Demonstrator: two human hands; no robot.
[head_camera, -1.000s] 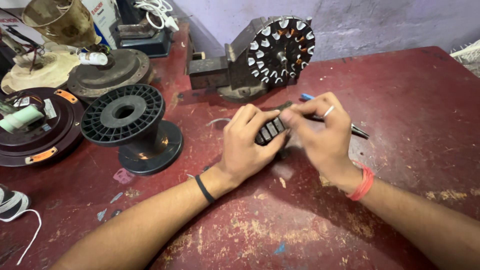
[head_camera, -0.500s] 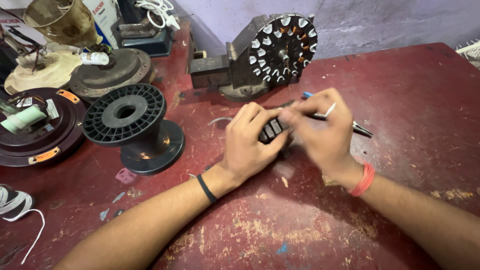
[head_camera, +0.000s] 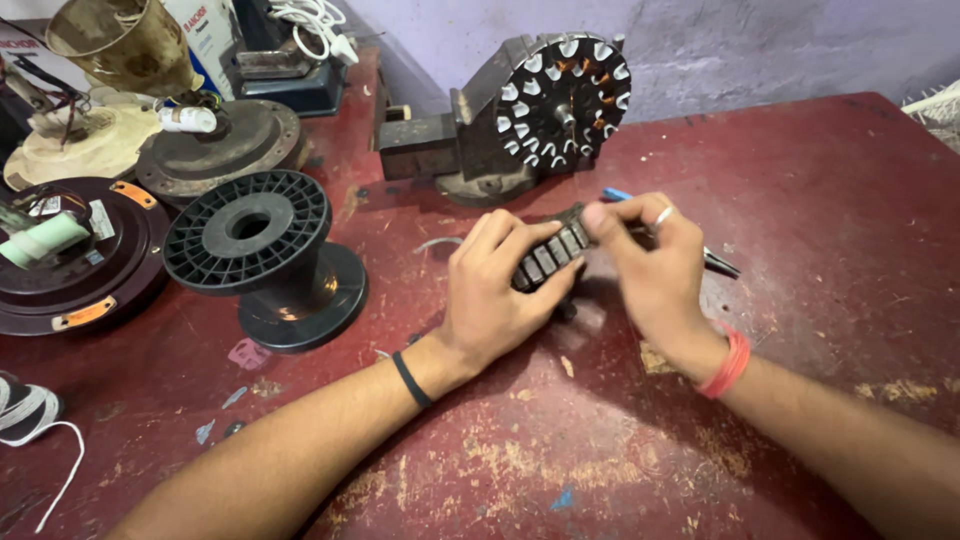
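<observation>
Both hands, left hand (head_camera: 500, 290) and right hand (head_camera: 650, 265), clamp the slotted stator core (head_camera: 550, 255) mid-worktop (head_camera: 820, 200); I'd worry a fingertip slip drops it or nicks skin on the slot edges.

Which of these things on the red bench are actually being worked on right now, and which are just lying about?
In hand:
- slotted stator core, gripped by left hand
- right hand, fingertips on the core
- dark tool with blue handle, under the right hand

Lying about:
- black plastic spool
- wound stator on bench vise
- round motor housings
- white cord
</observation>
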